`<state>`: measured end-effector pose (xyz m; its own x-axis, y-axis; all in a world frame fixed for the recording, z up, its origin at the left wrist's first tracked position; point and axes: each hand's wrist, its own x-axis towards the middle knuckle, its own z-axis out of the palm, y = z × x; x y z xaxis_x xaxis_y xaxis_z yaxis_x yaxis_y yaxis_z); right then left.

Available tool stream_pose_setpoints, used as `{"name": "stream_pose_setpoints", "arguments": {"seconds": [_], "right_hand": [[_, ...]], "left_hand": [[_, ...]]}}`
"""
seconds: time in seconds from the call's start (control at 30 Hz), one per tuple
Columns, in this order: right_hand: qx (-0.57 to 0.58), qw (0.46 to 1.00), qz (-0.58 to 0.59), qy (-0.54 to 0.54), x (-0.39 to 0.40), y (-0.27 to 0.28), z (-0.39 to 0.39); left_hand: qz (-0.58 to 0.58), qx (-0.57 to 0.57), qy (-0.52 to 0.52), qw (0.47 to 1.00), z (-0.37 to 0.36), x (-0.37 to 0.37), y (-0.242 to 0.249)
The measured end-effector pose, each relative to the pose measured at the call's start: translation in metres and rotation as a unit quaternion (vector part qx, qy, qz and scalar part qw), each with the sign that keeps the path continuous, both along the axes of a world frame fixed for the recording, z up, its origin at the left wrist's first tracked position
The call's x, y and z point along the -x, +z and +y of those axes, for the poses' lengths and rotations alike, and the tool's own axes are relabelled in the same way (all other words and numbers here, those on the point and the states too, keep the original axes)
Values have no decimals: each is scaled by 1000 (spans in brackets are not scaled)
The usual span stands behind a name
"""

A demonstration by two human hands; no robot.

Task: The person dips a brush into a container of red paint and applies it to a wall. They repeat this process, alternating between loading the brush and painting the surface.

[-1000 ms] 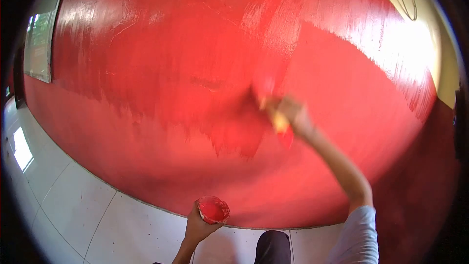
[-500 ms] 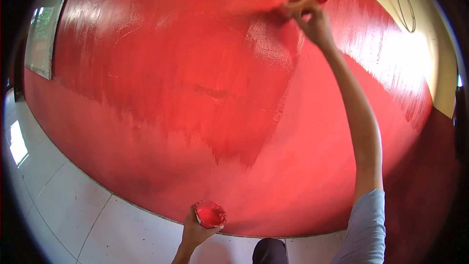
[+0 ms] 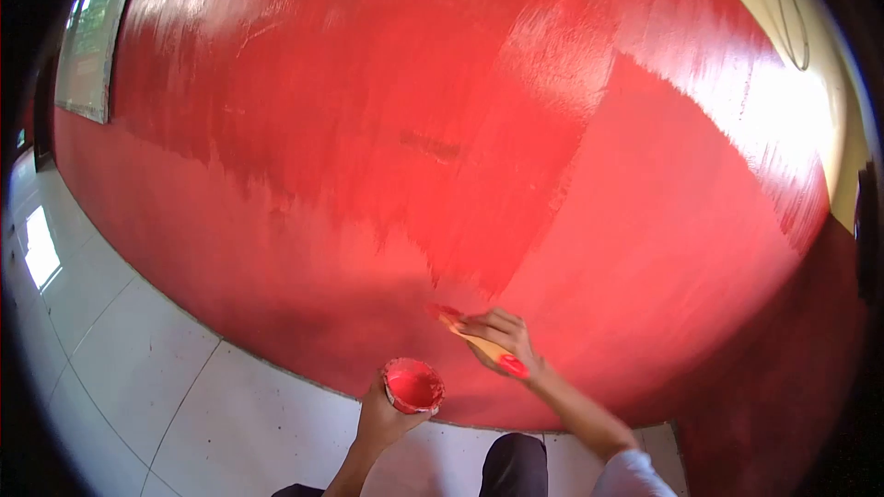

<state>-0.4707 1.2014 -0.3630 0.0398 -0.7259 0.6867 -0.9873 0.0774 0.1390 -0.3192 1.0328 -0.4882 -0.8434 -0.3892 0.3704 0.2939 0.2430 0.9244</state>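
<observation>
My left hand point(image 3: 387, 418) is wrapped round a small cup of red paint point(image 3: 413, 387) at the bottom middle, its open top facing up. Just up and to the right of the cup, my right hand point(image 3: 505, 336) grips a paintbrush point(image 3: 488, 347) by its yellowish wooden handle, which has red at its end. The bristles point up and left and are smeared by motion. Behind both hands stands a red wall point(image 3: 645, 221). Its upper part carries darker, glossy wet paint point(image 3: 368, 110) with a ragged lower edge, while the lower part is paler and matt.
White floor tiles point(image 3: 258, 405) with small specks run along the wall's foot. A glass-like panel point(image 3: 87, 69) is at the upper left. On the yellow wall section point(image 3: 843, 179) at the right, a cable point(image 3: 794, 28) hangs down. My dark-clothed knee point(image 3: 516, 465) shows at the bottom.
My right hand has come down from the upper wall with the paintbrush to near the cup. The view has shifted slightly; my left hand still holds the cup.
</observation>
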Motion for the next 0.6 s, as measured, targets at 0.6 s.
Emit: {"name": "stream_pose_setpoints", "arguments": {"seconds": [0.6], "right_hand": [[338,761,-518,-196,-130,-55,23]], "left_hand": [[78,-38,-83,993,39,20,-40]]}}
